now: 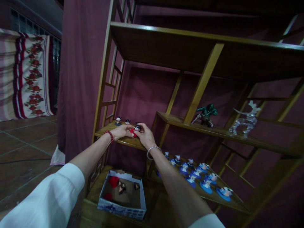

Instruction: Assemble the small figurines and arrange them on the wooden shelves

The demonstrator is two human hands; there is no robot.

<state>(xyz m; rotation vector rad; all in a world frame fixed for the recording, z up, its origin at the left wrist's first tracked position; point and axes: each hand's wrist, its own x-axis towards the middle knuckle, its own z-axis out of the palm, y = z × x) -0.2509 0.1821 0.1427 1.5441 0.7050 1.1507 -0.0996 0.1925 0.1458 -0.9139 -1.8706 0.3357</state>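
Both my hands meet at the front of the small left shelf (130, 142). Between them is a small black-haired figurine (137, 128) with a red base (133, 133) under it. My left hand (123, 131) pinches the red base from the left, a red bead bracelet on its wrist. My right hand (146, 136), with a silver bangle, grips the figurine from the right. Just behind stand similar dark-haired figurines, one at the left end (118, 120) and another beside it (127, 121); a further one is partly hidden by my fingers.
Below, an open cardboard box (122, 211) holds figurines and red pieces. Several blue-based figurines (191, 179) stand on the lower right shelf. Higher up are a green-caped figure (206, 111) and a clear glass deer (245, 120). Wooden posts (204, 84) divide the shelving.
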